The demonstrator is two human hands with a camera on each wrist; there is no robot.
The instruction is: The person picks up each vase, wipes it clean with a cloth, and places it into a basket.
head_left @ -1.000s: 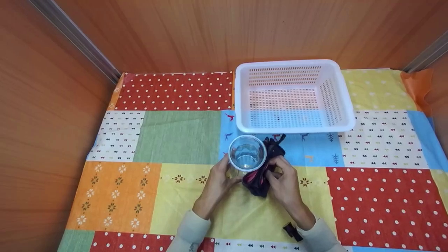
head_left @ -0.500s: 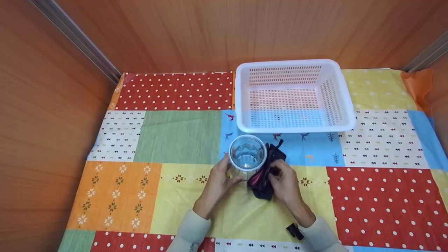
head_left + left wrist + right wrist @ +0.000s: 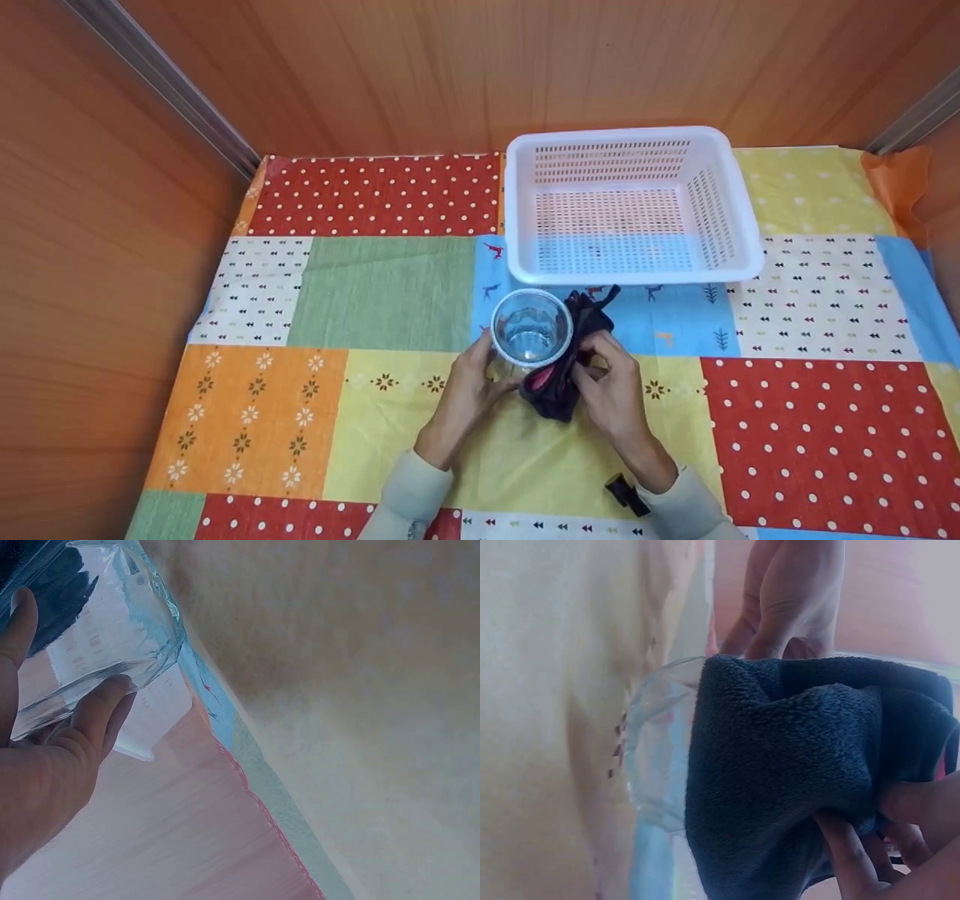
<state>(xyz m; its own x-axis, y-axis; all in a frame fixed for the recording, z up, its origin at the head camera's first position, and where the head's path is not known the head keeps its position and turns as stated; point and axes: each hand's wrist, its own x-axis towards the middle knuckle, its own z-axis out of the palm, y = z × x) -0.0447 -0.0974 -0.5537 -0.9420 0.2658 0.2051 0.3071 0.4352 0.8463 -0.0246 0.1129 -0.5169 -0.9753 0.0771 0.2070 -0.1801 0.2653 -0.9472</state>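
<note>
A clear glass [image 3: 529,337] stands with its round mouth up, in front of the basket. My left hand [image 3: 465,394] grips its left side; in the left wrist view the thumb and fingers [image 3: 101,709] go round its wall. A dark fluffy cloth [image 3: 553,396], with a bit of pink showing in a fold, lies against the glass's right side. My right hand [image 3: 611,382] pinches this cloth between thumb and fingers. In the right wrist view the cloth [image 3: 780,757] covers much of the glass, leaving its base end [image 3: 656,750] bare. Whether the base touches the table cannot be told.
A white plastic basket [image 3: 634,279] with slotted walls stands behind the glass, with nothing seen inside. A patchwork tablecloth [image 3: 390,292] covers the table. Wooden panels [image 3: 420,75] enclose the back and sides. A small black piece [image 3: 627,495] sits by my right wrist.
The cloth and my right hand shift slightly toward me along the glass, then back away from me. The left hand and glass stay almost still.
</note>
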